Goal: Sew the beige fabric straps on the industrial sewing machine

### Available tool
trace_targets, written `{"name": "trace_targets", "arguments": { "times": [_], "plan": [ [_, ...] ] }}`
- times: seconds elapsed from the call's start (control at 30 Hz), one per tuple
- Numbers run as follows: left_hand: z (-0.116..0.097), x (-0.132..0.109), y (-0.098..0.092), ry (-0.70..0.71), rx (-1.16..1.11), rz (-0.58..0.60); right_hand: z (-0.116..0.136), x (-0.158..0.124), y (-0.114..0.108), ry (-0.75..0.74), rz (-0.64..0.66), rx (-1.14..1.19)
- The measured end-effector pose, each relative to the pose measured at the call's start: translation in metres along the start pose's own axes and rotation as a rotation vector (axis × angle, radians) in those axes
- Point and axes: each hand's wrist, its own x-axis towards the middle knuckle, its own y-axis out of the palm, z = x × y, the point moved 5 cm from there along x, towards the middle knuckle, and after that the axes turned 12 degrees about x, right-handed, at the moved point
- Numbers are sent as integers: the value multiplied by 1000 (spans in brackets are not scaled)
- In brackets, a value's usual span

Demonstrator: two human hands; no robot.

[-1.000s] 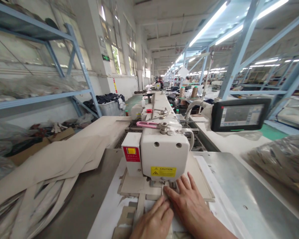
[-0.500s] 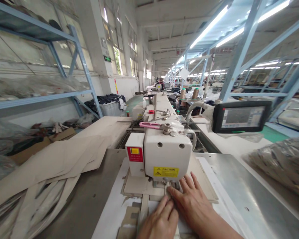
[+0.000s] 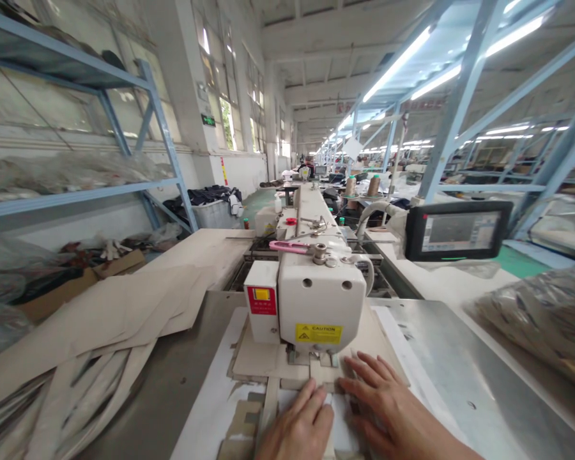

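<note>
A white industrial sewing machine (image 3: pixel 321 297) with a yellow caution label stands in front of me on a metal table (image 3: pixel 460 370). Under its head lies a beige template (image 3: pixel 278 364) over white material (image 3: pixel 211 409). My left hand (image 3: pixel 299 425) rests flat on the white piece just below the needle area, fingers together and extended. Beside it my right hand (image 3: pixel 388 406) lies flat with fingers spread, its fingertips at the template's edge. Neither hand grips anything.
Large beige pattern sheets (image 3: pixel 100 319) lie piled on the left. A control screen (image 3: pixel 457 230) stands at the right, with a plastic-wrapped bundle (image 3: pixel 541 313) below it. Blue shelving (image 3: pixel 76 185) with bags lines the left wall. More machines and thread cones (image 3: pixel 349 185) stretch away behind.
Both hands have drawn back a little toward me from under the machine head, and the right hand's fingers have spread wider. The view has shifted slightly.
</note>
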Motion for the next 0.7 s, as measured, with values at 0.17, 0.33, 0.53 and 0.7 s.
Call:
{"name": "trace_targets", "arguments": {
  "times": [0.17, 0.33, 0.53, 0.7],
  "plan": [
    [2, 1, -2, 5, -46, 1, 0, -7, 0, -51, -9, 38],
    [3, 24, -22, -86, -225, 27, -17, -23, -2, -174, -71, 31],
    [9, 32, -38, -235, -572, -16, -27, -44, -23, -197, -40, -125],
    [17, 28, -41, -264, -677, -226, -36, -35, -14, -248, -165, -288]
  ]
}}
